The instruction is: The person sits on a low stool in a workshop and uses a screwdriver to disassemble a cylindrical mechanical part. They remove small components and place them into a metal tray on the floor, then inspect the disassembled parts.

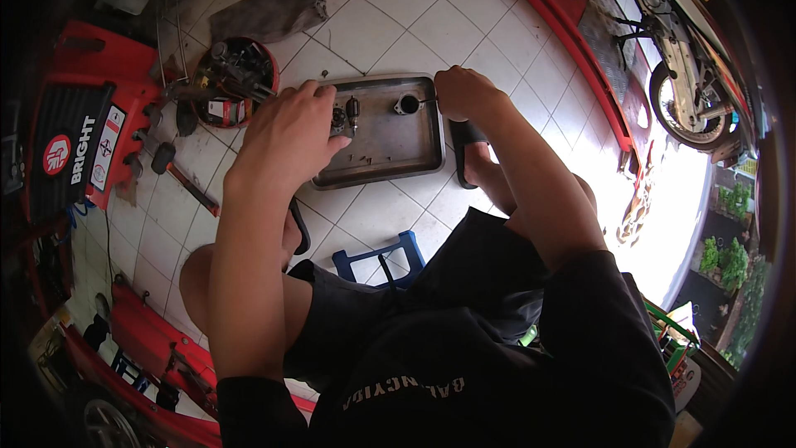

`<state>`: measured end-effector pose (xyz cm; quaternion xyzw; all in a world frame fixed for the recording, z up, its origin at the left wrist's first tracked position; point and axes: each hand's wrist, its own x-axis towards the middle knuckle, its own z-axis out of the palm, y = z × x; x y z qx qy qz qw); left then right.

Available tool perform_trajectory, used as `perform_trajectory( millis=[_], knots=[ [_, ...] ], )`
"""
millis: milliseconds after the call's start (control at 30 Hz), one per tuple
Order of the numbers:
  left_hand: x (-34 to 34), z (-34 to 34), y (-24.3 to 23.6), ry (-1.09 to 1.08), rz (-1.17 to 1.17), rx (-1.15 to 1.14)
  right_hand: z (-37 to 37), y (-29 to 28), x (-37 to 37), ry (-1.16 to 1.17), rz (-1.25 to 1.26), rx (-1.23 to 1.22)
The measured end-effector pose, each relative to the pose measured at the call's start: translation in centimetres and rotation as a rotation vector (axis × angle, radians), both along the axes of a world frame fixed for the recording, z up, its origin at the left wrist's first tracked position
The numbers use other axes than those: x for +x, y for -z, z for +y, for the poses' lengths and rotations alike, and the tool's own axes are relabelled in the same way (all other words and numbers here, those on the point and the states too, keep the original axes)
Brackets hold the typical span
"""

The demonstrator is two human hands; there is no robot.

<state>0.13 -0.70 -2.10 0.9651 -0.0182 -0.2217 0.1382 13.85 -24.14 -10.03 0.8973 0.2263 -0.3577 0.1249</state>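
Head view: left hand arched, right hand curled, both at tray; cannot tell grips' state.

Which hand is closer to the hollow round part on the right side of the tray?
Right. The right hand is just right of the hollow round part, at the right edge of the tray; the left hand is farther away, at the tray's left end.
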Motion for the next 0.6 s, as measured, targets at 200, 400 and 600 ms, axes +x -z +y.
perform_trajectory(
  millis=[200,400,600],
  knots=[
    [-0.1,0.1,-0.2,-0.007,0.008,0.006,-0.1,0.3,0.0,0.008,-0.024,0.003],
    [-0.1,0.0,0.1,0.01,-0.014,-0.008,-0.2,0.3,-0.1,0.009,-0.018,0.031],
    [-0.1,-0.1,0.4,0.021,-0.017,0.004,0.7,-0.7,-0.6,0.018,-0.013,0.017]
  ],
)
